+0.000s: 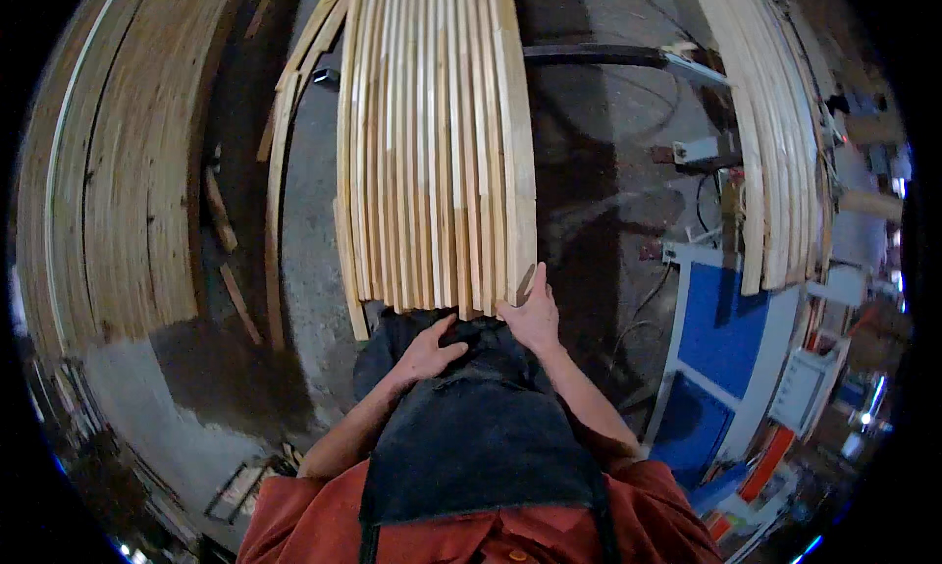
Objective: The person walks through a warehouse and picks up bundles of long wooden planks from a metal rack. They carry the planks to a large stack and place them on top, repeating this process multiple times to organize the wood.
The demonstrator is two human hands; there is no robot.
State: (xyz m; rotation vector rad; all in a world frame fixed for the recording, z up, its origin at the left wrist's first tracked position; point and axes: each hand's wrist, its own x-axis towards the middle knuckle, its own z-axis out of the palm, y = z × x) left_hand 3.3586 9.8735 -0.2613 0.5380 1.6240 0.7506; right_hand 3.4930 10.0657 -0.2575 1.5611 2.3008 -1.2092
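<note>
A row of long, pale wooden strips (422,171) lies side by side in front of me, their uneven near ends close to my waist. At the row's right edge is a wider-faced wooden board (520,191). My right hand (532,319) grips the near end of this board, with the thumb at its inner side and the fingers along its outer side. Just short of the strip ends, my left hand (432,354) is open over my dark apron (481,446), thumb apart from the fingers. Its fingertips are partly hard to make out against the dark cloth.
A large stack of boards (137,171) stands at the left, with a bent strip (278,201) and offcuts (221,211) near it. Rightward are another bundle of strips (775,171), a blue-panelled machine frame (721,319) and a dark crossbar (599,55).
</note>
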